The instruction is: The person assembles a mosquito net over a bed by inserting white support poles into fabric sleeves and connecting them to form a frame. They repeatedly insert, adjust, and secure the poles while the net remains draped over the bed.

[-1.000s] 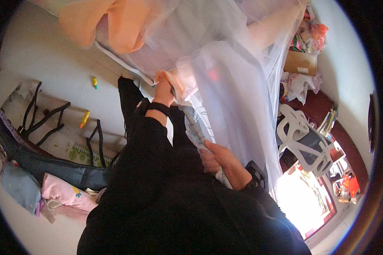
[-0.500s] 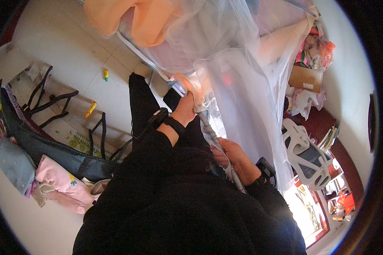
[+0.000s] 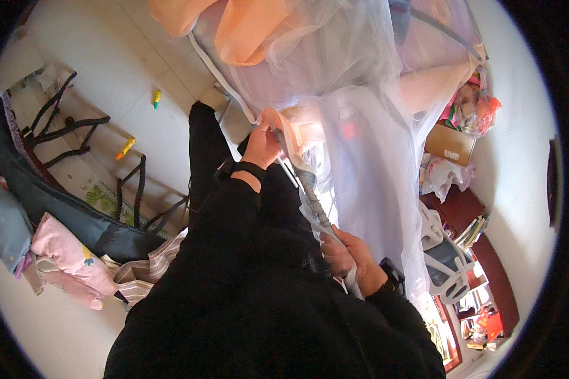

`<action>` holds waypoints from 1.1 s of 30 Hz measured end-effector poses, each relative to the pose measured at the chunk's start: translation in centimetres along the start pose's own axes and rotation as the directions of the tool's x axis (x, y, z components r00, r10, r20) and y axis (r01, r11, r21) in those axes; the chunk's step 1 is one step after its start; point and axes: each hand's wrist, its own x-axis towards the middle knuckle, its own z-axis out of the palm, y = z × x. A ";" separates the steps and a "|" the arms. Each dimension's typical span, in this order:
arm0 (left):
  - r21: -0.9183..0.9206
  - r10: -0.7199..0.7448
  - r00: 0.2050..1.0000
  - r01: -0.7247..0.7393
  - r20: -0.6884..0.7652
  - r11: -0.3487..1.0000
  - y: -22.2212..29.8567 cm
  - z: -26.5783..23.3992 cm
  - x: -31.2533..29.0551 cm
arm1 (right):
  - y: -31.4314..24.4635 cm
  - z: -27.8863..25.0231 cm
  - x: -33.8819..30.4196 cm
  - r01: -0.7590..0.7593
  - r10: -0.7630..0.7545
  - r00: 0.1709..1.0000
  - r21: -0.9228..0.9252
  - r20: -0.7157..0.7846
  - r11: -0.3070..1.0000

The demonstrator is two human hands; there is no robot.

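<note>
Sheer white netting [image 3: 370, 189] hangs in front of me, with peach cloth [image 3: 250, 31] showing at the top. A grey, textured, twisted band [image 3: 308, 183] runs along the near edge of the netting, slanting down between my hands. My left hand [image 3: 261, 148] is closed on the peach-coloured edge [image 3: 289, 136] at the band's upper end. Lower and to the right, my right hand [image 3: 354, 258] is closed round the band and the thin netting about it. Some of its fingers show through the sheer fabric.
To the left lies a dark padded piece of furniture [image 3: 107, 234] with black legs, a pink pillow [image 3: 66, 256] and a blue-grey cushion [image 3: 5, 221]. Small yellow objects [image 3: 125, 148] are on the tiled floor. A grey-white chair [image 3: 446, 252], cardboard box [image 3: 449, 142] and plastic bags [image 3: 446, 175] stand right.
My left hand has shifted left and turned, spreading the peach edge so more of the grey band shows. My right hand has moved slightly down, and the view has shifted a little.
</note>
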 end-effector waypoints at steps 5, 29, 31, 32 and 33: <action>-0.058 -0.025 0.999 0.023 -0.032 0.998 0.0 0.0 0.5 | 0.3 0.0 0.4 -0.005 0.006 1.000 0.036 -0.023 0.999; 0.960 -0.021 0.998 0.060 -0.057 0.273 1.4 -2.9 -0.5 | -1.1 -5.1 1.4 -0.261 -0.716 0.690 -0.884 0.112 -0.389; 0.992 0.035 0.996 -0.088 0.085 0.093 0.6 -1.5 -0.2 | -1.0 -5.6 1.6 -0.245 -0.749 0.642 -0.881 0.166 -0.405; 0.975 0.034 0.977 -0.207 0.211 -0.083 0.6 -0.5 -0.3 | -0.8 -5.7 1.4 -0.232 -0.772 0.605 -0.884 0.196 -0.407; 0.950 0.017 0.982 -0.176 0.187 -0.258 0.9 0.9 -0.7 | -0.5 -5.4 1.3 -0.252 -0.783 0.593 -0.881 0.186 -0.400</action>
